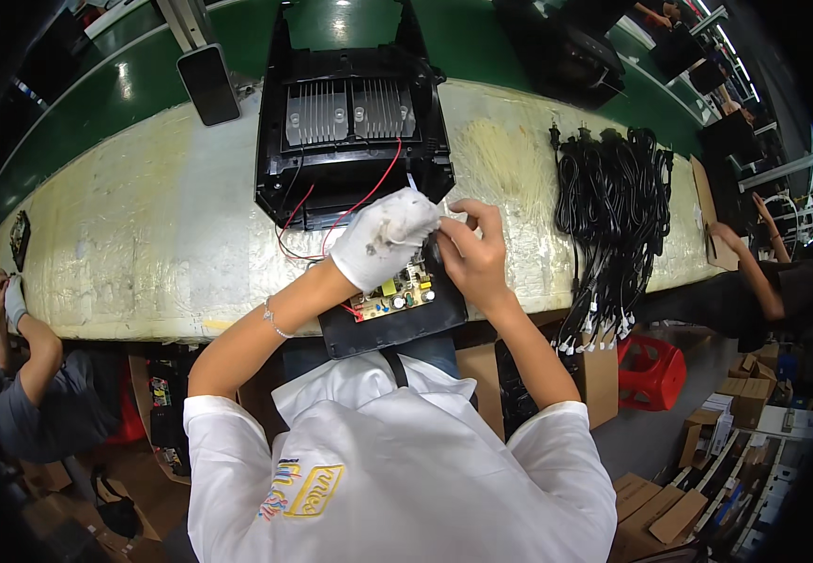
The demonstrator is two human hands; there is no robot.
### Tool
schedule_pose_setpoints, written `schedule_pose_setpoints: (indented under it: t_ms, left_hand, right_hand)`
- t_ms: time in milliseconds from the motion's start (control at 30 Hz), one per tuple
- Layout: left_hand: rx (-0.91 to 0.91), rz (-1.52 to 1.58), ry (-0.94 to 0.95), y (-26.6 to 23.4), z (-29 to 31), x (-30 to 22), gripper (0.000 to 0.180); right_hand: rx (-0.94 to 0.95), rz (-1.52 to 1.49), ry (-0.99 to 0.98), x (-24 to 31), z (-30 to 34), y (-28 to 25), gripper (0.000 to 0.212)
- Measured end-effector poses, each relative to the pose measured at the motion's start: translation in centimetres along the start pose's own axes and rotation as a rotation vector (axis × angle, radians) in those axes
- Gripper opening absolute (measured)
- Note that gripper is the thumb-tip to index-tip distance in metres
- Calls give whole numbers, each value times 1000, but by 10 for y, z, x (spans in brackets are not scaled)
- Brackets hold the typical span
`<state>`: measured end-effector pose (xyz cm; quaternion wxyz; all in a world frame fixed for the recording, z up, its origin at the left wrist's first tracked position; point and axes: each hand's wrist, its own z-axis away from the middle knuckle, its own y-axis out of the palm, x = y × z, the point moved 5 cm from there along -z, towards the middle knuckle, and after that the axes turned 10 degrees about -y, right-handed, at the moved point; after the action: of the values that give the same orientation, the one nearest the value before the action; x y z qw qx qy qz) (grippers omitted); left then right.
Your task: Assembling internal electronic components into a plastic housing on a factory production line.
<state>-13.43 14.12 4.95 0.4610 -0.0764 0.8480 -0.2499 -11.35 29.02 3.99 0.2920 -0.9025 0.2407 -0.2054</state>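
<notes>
My left hand [390, 239], in a soiled white glove, is closed, its fingertips hidden behind the glove's back. My bare right hand [478, 255] pinches close against it, and what lies between the fingers is too small to make out. Under both hands is a circuit board [395, 298] with capacitors and yellow parts, set on a black panel [397, 336] at the table's near edge. Just beyond sits an open black housing [275, 169] with two finned heat sinks [316, 113]. Red wires [380, 183] run from it toward the board and pass behind my left hand.
Black power cords [604, 197] with white connectors lie bundled at right, hanging over the edge. A phone [208, 84] is mounted at the far left of the housing. Beside the table stands a red stool [651, 372]. Co-workers' hands show at the far left and right.
</notes>
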Motion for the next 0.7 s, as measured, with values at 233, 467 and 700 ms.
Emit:
schedule_pose_setpoints:
  t_ms: [233, 467, 700]
  left_hand:
    - [12, -247, 150, -5, 5, -9, 34]
    - [112, -420, 97, -5, 13, -12, 47]
    - [108, -441, 146, -2, 12, -13, 44]
  right_hand:
    - [-73, -269, 326, -20, 7, -6, 14]
    - [-53, -320, 367, -26, 11, -4, 14]
    - [-53, -332, 363, -27, 13, -4, 15]
